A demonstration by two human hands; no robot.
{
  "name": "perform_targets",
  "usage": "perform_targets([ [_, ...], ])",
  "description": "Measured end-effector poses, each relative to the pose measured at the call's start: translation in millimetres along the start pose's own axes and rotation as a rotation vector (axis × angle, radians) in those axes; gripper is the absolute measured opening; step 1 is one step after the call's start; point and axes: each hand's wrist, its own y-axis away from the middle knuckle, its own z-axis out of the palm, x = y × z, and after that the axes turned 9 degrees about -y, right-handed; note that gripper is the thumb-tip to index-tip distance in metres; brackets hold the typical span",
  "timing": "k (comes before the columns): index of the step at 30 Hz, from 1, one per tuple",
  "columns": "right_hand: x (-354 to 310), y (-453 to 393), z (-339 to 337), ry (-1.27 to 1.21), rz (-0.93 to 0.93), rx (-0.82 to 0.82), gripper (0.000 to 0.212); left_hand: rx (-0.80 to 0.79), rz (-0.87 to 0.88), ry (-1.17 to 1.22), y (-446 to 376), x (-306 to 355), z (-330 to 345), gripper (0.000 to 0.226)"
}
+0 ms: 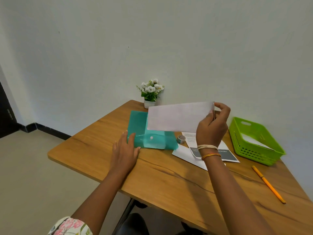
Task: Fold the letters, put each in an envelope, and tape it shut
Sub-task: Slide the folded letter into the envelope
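Note:
My right hand (213,126) pinches the right end of a long white envelope (176,117) and holds it in the air above the table. My left hand (126,150) lies flat with straight fingers on the near left corner of a teal plastic folder (138,126) that has a snap button. A small roll of tape (181,139) stands just right of the folder. Printed letters (225,154) and another white sheet (184,154) lie on the table under my right wrist.
A green plastic basket (254,148) with white paper inside sits at the right. An orange pencil (268,184) lies near the right front. A small pot of white flowers (150,94) stands at the far edge of the wooden table (169,180), by the wall.

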Motion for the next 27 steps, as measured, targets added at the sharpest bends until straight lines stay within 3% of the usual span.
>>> perform_targets([
  [3,0,11,-1,-0.019,0.022,-0.001,0.033,0.025,0.049,-0.04,1,1,-3,0.062],
  [7,12,41,3,-0.029,-0.057,-0.177,0.044,0.101,0.262,0.073,0,0,0,0.033],
  [9,26,59,5,0.026,-0.111,-0.33,0.046,0.028,0.338,0.12,-1,-1,2,0.03],
  [11,41,77,5,0.057,-0.109,-0.51,0.038,-0.119,0.35,0.089,-2,0,3,0.041],
  [13,51,94,2,0.08,-0.044,-0.673,0.033,-0.21,0.291,0.019,-2,-1,3,0.05],
  [18,60,115,-9,0.272,0.036,-0.982,0.03,-0.179,0.094,-0.123,-1,1,3,0.064],
  [24,69,121,-15,0.43,0.015,-1.115,0.033,-0.266,-0.127,-0.23,-2,2,4,0.079],
  [27,71,122,-14,0.477,-0.004,-1.099,0.034,-0.246,-0.201,-0.241,-2,1,6,0.088],
])
